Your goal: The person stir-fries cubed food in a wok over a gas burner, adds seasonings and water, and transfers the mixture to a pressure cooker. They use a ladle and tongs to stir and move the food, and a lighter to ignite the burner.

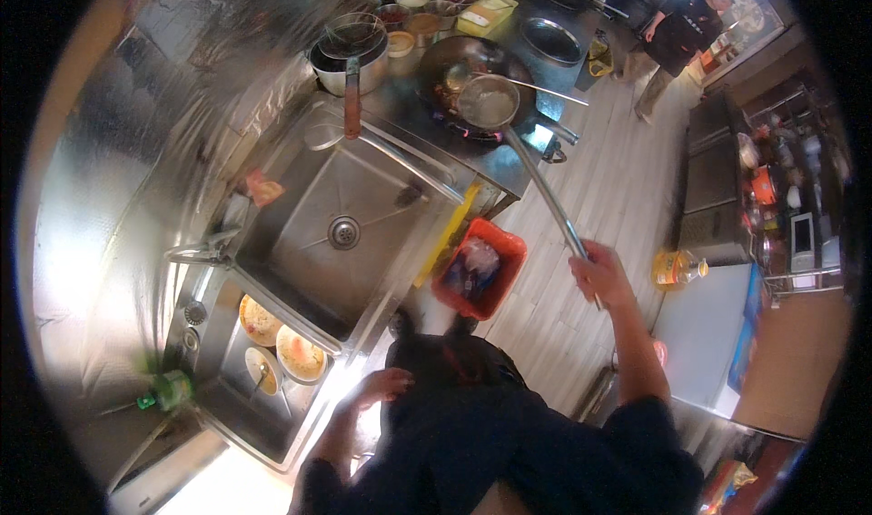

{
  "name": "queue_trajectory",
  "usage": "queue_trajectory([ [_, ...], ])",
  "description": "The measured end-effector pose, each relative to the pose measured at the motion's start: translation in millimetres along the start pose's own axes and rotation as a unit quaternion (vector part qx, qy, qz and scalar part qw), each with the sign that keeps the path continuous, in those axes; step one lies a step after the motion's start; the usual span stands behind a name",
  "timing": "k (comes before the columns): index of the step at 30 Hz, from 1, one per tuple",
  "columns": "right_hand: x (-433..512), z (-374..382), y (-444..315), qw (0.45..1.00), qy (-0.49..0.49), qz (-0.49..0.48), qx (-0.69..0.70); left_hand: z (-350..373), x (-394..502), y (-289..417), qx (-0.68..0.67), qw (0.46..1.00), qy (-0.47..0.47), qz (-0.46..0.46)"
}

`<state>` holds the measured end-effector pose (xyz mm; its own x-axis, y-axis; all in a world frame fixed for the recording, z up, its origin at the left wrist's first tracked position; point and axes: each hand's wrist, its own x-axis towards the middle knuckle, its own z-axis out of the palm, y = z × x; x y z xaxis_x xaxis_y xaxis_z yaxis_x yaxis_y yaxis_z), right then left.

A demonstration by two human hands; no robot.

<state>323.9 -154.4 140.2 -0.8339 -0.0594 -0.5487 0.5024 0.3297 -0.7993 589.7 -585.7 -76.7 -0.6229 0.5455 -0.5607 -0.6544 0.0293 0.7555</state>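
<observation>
My right hand (pixel 601 273) grips the long metal handle of a round ladle (pixel 489 103), stretched out to the right of my body. The ladle's bowl is held above a dark wok (pixel 432 65) on the stove, hiding part of the wok. Some food shows inside the wok, and a flame glows under its near edge. A thin rod-like utensil (pixel 552 92) sticks out over the wok's right side. My left hand (pixel 383 387) hangs beside my apron at the front edge of the sink, fingers loosely curled, with nothing visible in it.
A steel sink basin (pixel 306 256) lies to the left; another basin holds several food-stained bowls (pixel 302 355). A red waste bin (pixel 504 287) stands on the floor before me. A strainer (pixel 352 45) rests on a pot (pixel 371 79). A person (pixel 684 28) stands at the far right.
</observation>
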Motion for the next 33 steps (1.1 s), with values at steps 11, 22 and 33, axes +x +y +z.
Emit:
queue_trajectory([
  [11, 124.2, -58.5, -23.1, 0.957, 0.128, -0.132, -0.225, 74.2, 9.7, 12.9, 0.142, 0.945, 0.126, -0.267],
  [22, 140.3, -80.9, -1.1, 0.858, 0.239, -0.273, -0.365, 100.6, 33.0, 49.0, 0.420, 0.887, 0.132, -0.140],
  [33, -83.3, -43.9, 263.3, 0.916, 0.383, 0.032, -0.110, 28.0, 113.2, 29.4, 0.181, 0.950, -0.119, -0.224],
])
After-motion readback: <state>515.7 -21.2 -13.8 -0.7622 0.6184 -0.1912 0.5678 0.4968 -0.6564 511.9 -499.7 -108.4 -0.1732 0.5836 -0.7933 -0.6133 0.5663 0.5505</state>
